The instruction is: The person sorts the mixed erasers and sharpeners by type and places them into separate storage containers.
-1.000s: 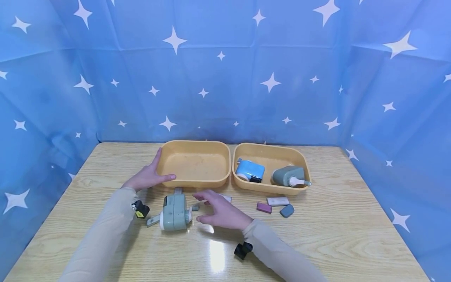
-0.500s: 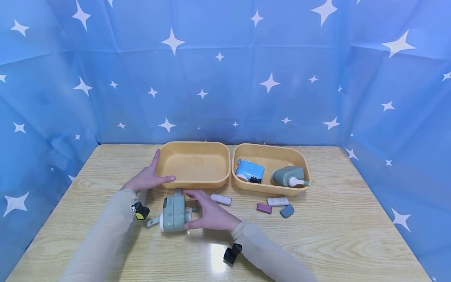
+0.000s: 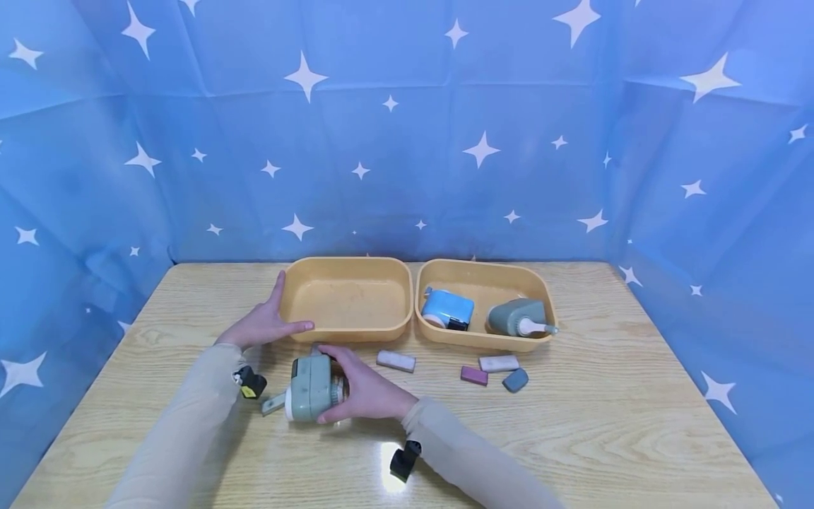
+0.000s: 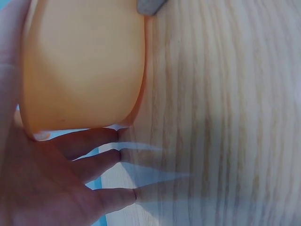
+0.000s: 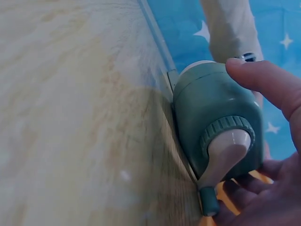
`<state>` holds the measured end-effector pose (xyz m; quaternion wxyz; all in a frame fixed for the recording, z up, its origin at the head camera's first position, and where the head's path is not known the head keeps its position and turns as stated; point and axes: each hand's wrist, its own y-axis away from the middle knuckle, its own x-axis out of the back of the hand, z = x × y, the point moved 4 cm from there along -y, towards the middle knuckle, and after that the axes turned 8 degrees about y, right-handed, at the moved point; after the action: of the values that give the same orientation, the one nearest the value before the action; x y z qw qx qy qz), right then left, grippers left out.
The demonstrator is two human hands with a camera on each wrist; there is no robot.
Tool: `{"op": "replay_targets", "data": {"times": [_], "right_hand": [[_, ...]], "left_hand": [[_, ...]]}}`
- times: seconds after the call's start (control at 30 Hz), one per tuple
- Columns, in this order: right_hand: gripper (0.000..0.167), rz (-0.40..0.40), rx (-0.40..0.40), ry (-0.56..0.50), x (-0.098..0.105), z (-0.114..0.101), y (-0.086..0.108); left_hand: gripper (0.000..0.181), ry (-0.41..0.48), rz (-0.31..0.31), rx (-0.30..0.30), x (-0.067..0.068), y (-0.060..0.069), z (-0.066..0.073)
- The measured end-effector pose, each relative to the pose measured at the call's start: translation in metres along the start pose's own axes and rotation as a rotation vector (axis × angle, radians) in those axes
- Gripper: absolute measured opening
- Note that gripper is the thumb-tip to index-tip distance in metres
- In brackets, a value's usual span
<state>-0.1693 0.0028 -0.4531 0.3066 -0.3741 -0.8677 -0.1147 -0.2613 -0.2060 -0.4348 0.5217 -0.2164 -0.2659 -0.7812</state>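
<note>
A grey-green hand-crank pencil sharpener (image 3: 309, 389) lies on the table in front of the left bin. My right hand (image 3: 369, 387) holds it from the right, thumb on the near side and fingers on the far side. In the right wrist view its ribbed collar and white crank (image 5: 226, 153) face the palm, and the thumb presses the green body (image 5: 214, 99). My left hand (image 3: 263, 324) rests against the left end of an orange bin (image 3: 346, 332), its fingers straight along the outside and the thumb at the front rim. In the left wrist view those fingers (image 4: 94, 165) are spread.
Right of that bin, a second bin (image 3: 483, 342) holds a blue sharpener (image 3: 448, 308) and a grey-green sharpener (image 3: 518, 317) with a white crank. In front lie a white eraser (image 3: 396, 361), another white eraser (image 3: 499, 363), a purple eraser (image 3: 474, 375) and a blue eraser (image 3: 515, 380).
My right hand has moved left to the green sharpener, and its thumb and fingers have closed on the body. The left hand stays at the bin.
</note>
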Motion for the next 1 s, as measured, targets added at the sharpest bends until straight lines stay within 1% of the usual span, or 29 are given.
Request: {"op": "replay_targets", "data": {"times": [0.13, 0.23, 0.47, 0.63, 1.0], "right_hand": [[0.108, -0.015, -0.016, -0.006, -0.002, 0.0006, -0.0009], [0.107, -0.012, -0.015, -0.02, -0.0024, 0.0004, -0.0012], [0.102, 0.032, 0.003, -0.046, -0.0033, 0.0011, -0.0009], [0.099, 0.049, 0.016, -0.053, -0.0037, 0.0005, 0.0], [0.099, 0.048, -0.003, -0.086, -0.0016, 0.0018, 0.0024]], "left_hand": [[0.126, 0.002, -0.004, -0.002, 0.0001, 0.0009, 0.0016], [0.127, 0.006, -0.003, -0.006, 0.0, 0.0006, 0.0021], [0.128, 0.025, 0.003, -0.018, -0.0005, -0.0016, -0.0021], [0.128, 0.039, 0.005, -0.019, -0.001, -0.0014, -0.0026], [0.128, 0.048, 0.007, 0.009, -0.0016, -0.0008, -0.0009]]}}
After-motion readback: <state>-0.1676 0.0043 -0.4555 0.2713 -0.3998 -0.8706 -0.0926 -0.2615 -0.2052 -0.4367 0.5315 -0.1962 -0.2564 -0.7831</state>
